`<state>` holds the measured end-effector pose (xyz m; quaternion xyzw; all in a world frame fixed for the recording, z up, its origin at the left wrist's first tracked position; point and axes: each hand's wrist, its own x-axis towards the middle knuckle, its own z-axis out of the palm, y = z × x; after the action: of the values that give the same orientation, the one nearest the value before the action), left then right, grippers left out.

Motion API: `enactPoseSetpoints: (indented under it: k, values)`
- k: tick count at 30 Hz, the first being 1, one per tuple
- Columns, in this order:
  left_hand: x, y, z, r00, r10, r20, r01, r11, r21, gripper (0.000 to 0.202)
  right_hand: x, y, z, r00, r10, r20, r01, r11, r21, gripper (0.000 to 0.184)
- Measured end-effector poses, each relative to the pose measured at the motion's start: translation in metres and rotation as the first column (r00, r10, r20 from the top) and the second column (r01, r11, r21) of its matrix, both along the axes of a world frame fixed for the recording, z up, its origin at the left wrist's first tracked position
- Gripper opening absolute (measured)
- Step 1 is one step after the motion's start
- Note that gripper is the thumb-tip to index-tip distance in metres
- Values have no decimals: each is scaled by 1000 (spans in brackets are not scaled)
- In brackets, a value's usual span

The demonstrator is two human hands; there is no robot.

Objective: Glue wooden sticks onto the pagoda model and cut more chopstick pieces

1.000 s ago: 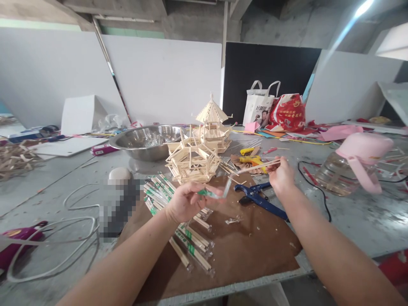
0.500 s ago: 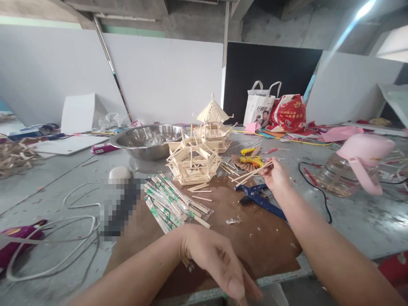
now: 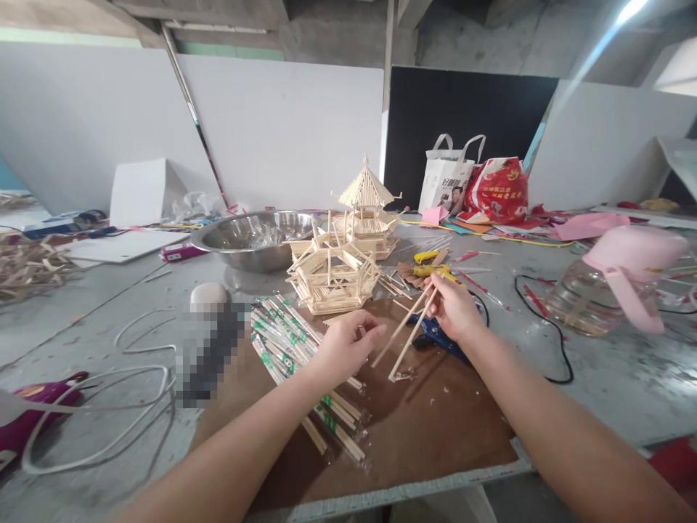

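Observation:
My right hand [image 3: 454, 309] is closed around a pair of bare wooden chopsticks [image 3: 407, 335], which slant down and left toward the brown board [image 3: 435, 428]. My left hand [image 3: 348, 347] hovers over the pile of wrapped chopsticks [image 3: 294, 341], fingers curled in a loose pinch near the chopstick tips; nothing shows between them. Just behind my hands stands a hexagonal stick model [image 3: 332, 272], with a small stick pavilion [image 3: 366, 211] farther back. Blue cutters [image 3: 435, 335] lie partly under my right hand.
A steel bowl [image 3: 253, 240] sits at the back left of the models. A pink-lidded clear jug [image 3: 610, 287] lies on the right beside a black cable [image 3: 544, 327]. White cable loops [image 3: 109, 407] and a purple tool [image 3: 33, 414] lie left. Bags [image 3: 479, 190] stand at the back.
My left hand dropped the wrapper off the near edge, then came back up over the wrapped pile. My right hand swung the chopsticks from level to pointing down and left.

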<state>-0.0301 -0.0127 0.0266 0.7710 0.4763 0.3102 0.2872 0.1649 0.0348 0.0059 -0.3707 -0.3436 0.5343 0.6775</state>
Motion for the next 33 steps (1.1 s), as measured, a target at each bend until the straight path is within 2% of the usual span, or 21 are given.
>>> enactPoseSetpoints:
  k: [4,8,14,16,20,25,29,33]
  values:
    - [1,1,-4,992,-74,-101,71,997,-26,30,-6,-3,-3,994,107,21,-106,994,-11,25]
    - [1,4,-8,984,-81,-158,80,997,-11,31,-9,-7,-2,985,171,33,-171,985,-2,24]
    - [-2,7,-10,985,-155,-78,133,962,-239,40,-9,-8,-1,980,199,15,-199,979,31,22]
    - [-2,7,-8,978,-193,-80,166,951,-261,38,-9,-8,0,981,196,7,-196,979,51,22]
    - [0,4,-5,956,-272,-113,255,956,-147,33,-11,-11,2,984,176,31,-179,977,116,21]
    - [2,4,-8,934,-326,-150,324,945,-34,23,-14,-21,5,978,119,170,-159,957,244,15]
    - [4,3,-9,944,-294,-153,297,955,-4,24,-17,-29,8,932,188,309,-278,919,280,12]
    - [3,2,-8,970,-230,-78,228,973,-36,25,-23,-39,11,819,223,528,-400,883,247,10]
